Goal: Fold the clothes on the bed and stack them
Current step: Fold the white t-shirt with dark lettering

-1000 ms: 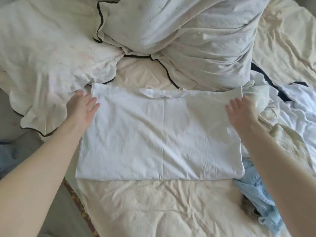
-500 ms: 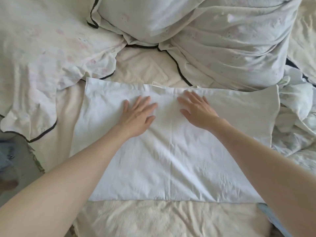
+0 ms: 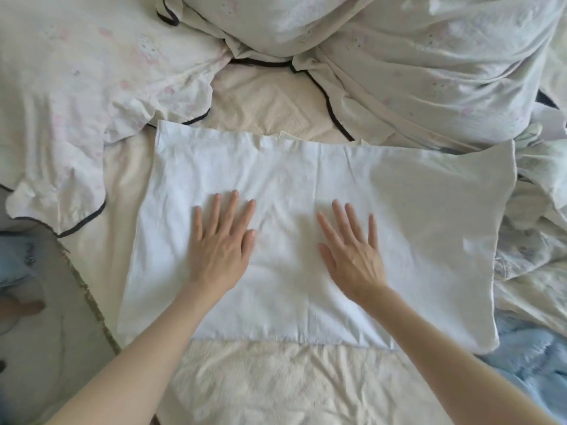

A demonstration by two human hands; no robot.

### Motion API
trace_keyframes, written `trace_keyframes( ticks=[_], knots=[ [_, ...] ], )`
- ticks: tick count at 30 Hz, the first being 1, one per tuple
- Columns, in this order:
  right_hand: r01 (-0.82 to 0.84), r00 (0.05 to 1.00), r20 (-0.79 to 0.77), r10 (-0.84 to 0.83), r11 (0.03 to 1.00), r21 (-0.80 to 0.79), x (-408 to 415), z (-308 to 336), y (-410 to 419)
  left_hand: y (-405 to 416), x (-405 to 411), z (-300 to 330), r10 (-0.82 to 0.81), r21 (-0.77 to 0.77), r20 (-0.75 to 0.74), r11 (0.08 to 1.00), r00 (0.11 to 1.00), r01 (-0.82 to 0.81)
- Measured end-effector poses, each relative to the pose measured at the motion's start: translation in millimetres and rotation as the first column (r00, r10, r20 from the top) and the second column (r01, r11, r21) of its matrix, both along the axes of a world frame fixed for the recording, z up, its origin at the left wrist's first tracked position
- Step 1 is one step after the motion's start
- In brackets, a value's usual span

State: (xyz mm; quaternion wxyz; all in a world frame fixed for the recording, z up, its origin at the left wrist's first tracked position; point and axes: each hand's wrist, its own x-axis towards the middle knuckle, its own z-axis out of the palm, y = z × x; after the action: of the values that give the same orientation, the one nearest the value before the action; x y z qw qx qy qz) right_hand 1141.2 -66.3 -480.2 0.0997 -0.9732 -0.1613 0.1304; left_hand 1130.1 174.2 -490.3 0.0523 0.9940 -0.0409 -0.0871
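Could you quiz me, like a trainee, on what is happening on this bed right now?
1. True or false: both hands lie flat with straight fingers on the white cloth.
2. Which lies at the lower right edge of the view? A: a light blue garment; B: a red towel; C: a black shoe.
3. Fill in: the crumpled bedding at upper left has a ____ trim along its edge.

Key
1. True: the left hand and the right hand press palm-down, side by side.
2. A.
3. Dark.
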Motion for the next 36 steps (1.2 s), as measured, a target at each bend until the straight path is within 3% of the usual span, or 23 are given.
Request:
trace_keyframes(
  ticks=[3,8,12,13,14,16,17,18,19,21,23,26,27,29,36],
  knots=[
    [0.032,0.998,-0.045,-0.032,0.999,0.011,-81,-2,-4,14,-75,-1,0.031,0.024,-0.024,0.999,0.999,-0.03],
    [0.229,0.969,-0.106,-0.224,0.973,0.039,-156,6,-30,19,-147,14,0.089,-0.046,-0.125,0.994,0.988,-0.096],
    [0.405,0.912,-0.007,-0.409,0.901,0.153,-170,19,-39,29,-159,25,0.308,-0.212,-0.013,0.929,0.951,-0.304],
    [0.546,0.835,-0.049,-0.548,0.811,0.21,-168,24,-43,34,-159,27,0.394,-0.25,0.022,0.892,0.919,-0.376],
    [0.721,0.686,-0.133,-0.716,0.642,0.261,-163,28,-48,39,-158,30,0.466,-0.293,0.044,0.852,0.884,-0.435],
    [0.959,0.172,-0.378,-0.91,0.067,0.276,-149,31,-64,44,-156,35,0.609,-0.374,0.007,0.737,0.793,-0.563],
    [0.937,-0.058,-0.554,-0.831,-0.237,0.257,-143,32,-73,45,-153,38,0.668,-0.398,-0.041,0.671,0.743,-0.625],
    [0.861,-0.187,-0.718,-0.67,-0.463,0.208,-137,32,-82,46,-149,39,0.715,-0.415,-0.089,0.606,0.693,-0.678],
    [0.786,-0.236,-0.809,-0.538,-0.595,0.166,-133,32,-90,47,-144,40,0.758,-0.435,-0.141,0.53,0.636,-0.728],
    [0.716,-0.24,-0.892,-0.383,-0.69,0.103,-127,31,-103,47,-135,41,0.837,-0.485,-0.266,0.312,0.478,-0.817],
    [0.671,-0.196,-0.945,-0.261,-0.738,0.065,-124,30,-109,50,-127,40,0.861,-0.528,-0.42,0.026,0.287,-0.849],
    [0.558,-0.147,-0.977,-0.153,-0.829,0.046,-124,31,-115,61,-122,41,0.626,-0.483,-0.779,-0.568,0.031,-0.666],
    [0.538,-0.138,-0.98,-0.143,-0.841,0.047,-124,33,-115,66,-122,43,0.526,-0.427,-0.851,-0.684,0.006,-0.591],
    [0.524,-0.139,-0.98,-0.142,-0.851,0.049,-124,37,-112,73,-123,48,0.43,-0.358,-0.903,-0.744,0.005,-0.564],
    [0.534,-0.153,-0.963,-0.22,-0.838,0.107,-136,60,-109,83,-129,75,0.468,-0.408,-0.881,-0.669,0.075,-0.621]
  ],
)
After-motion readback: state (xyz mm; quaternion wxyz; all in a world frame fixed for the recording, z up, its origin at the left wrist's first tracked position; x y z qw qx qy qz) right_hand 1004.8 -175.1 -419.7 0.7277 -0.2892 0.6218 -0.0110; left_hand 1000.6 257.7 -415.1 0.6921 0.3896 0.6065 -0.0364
